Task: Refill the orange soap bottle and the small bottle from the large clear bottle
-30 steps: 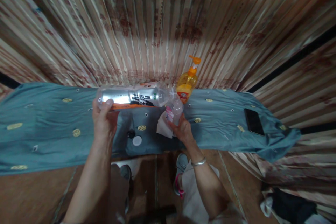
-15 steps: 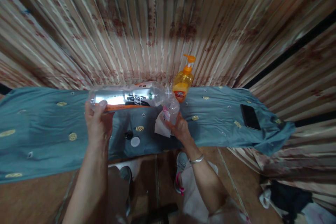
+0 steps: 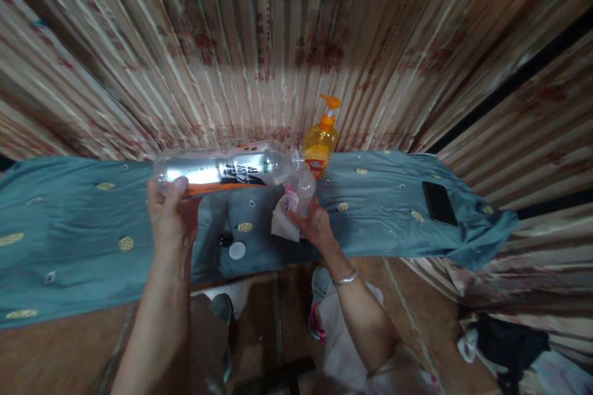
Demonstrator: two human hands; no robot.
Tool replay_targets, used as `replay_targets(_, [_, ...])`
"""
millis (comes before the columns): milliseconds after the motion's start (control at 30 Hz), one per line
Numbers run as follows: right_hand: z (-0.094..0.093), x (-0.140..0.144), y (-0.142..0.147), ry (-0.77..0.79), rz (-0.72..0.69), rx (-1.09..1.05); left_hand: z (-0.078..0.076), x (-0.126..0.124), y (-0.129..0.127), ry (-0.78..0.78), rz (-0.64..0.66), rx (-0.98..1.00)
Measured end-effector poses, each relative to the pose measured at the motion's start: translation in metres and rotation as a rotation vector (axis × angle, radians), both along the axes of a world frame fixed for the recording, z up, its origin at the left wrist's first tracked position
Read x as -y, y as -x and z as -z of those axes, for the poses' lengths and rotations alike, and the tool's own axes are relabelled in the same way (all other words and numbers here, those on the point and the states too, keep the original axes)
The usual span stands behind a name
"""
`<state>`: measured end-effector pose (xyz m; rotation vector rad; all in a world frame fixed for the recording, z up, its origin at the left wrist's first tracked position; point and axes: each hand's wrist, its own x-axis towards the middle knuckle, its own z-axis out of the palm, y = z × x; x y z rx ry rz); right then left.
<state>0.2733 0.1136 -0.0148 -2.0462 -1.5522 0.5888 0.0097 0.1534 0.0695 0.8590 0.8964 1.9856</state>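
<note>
My left hand [image 3: 173, 213] is wrapped round the base end of a large clear plastic bottle [image 3: 222, 168] with a silver, black and orange label. That bottle lies nearly level in the air, its mouth pointing right. Its neck meets the mouth of a small clear bottle [image 3: 303, 192] with a pink label; whether the rims touch I cannot tell. My right hand [image 3: 317, 222] grips the small bottle, which tilts a little. A white tissue or cloth [image 3: 283, 223] lies beside it. Just behind stands an orange pump bottle [image 3: 319, 145] with yellow liquid.
A blue-green cloth [image 3: 375, 222] with yellow prints covers the long narrow table. Near its front edge lie a black cap [image 3: 225, 239] and a white round lid [image 3: 237, 250]. A black phone [image 3: 439, 203] rests at the right. A pleated curtain [image 3: 278, 43] hangs behind.
The view has shifted very slightly, moving everything a little left in the picture. Both hands keep their bottles in nearly the same position.
</note>
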Motion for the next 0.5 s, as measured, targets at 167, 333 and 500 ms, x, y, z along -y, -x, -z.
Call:
replay_targets(167, [0.0006,-0.0005,0.0005,0.001,-0.02,0.005,0.0014,-0.0002,0.002,-0.015,0.01,-0.034])
replay_targets(333, [0.0047,0.0004,0.0006,-0.028,-0.041,0.024,0.0002,0.0007,0.0057,-0.001,0.002,-0.05])
replay_targets(500, [0.0083,0.0002,-0.0015,0.001,-0.069,0.032,-0.0025,0.0017,0.0065,0.003,-0.011,-0.036])
